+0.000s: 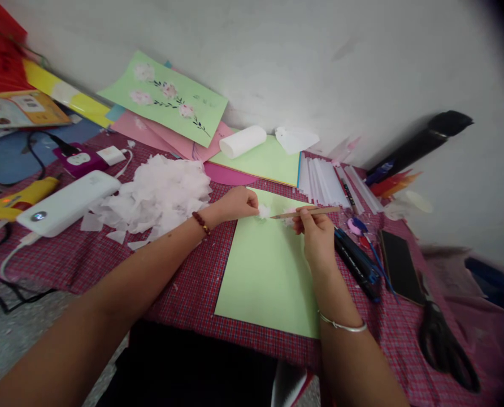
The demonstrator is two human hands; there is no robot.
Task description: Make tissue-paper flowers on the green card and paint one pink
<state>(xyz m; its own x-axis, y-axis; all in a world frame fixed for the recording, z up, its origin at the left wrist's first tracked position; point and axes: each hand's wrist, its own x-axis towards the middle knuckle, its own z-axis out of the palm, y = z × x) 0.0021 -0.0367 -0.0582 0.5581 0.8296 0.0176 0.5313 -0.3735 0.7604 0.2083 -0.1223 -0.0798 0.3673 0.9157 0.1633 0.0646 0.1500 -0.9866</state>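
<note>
A light green sheet lies on the red checked cloth in front of me. Near its top edge is a small white tissue tuft, with a pinkish one to its right. My left hand is closed at the left of the white tuft, its fingertips pinched; what they hold, if anything, is too small to tell. My right hand grips a thin wooden pencil-like stick, its dark tip pointing left beside the white tuft.
White tissue pieces are heaped left of the sheet. A power bank and glue gun lie farther left. Markers, a phone and black scissors are at the right. A flower picture leans behind.
</note>
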